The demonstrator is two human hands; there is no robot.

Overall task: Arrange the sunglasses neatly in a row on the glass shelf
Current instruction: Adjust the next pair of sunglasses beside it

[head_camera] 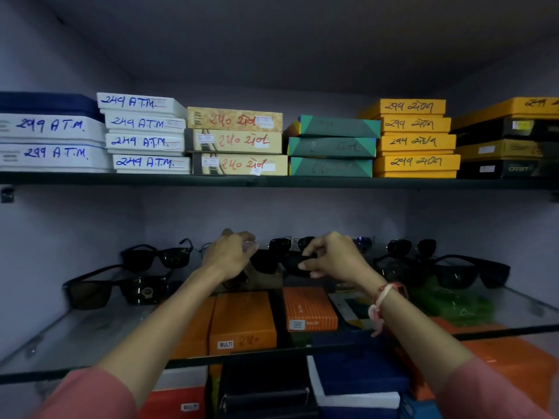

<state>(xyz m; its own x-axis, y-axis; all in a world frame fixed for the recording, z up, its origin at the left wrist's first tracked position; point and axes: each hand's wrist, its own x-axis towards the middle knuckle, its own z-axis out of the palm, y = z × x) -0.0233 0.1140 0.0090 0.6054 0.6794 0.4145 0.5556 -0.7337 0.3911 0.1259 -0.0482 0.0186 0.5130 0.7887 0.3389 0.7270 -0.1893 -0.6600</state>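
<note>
Two hands on one dark pair of sunglasses (pixel 281 263), held mid-shelf just above the glass shelf (pixel 90 331); left hand (pixel 230 255) clenched over the pair's 9 o'clock end, right hand (pixel 331 257) pinching the 3 o'clock end, thumb and fingers (pixel 307 258) closed on the frame near the lens; long axis of the pair running 9 to 3 o'clock, parallel with the shelf's front edge; neither hand clearly nearer, both equally engaged.

Judged next: lowering into the gap between the neighbours, so the deciding relation is that open stretch of glass straight below and slightly toward 6 o'clock of the held pair; other pairs at 9 o'clock (pixel 157 257) and at 8 o'clock (pixel 115 288), more at 3 o'clock (pixel 472 272), a back row at 12 o'clock (pixel 292 243).

Hard to make out: temple arms of the held pair, folded or open, hidden by the left hand; contact with the glass not determinable; orange boxes (pixel 242 322) seen through the glass, on a lower level, muddling the shelf's surface; dim light blurring the black frames together at 3 o'clock.
</note>
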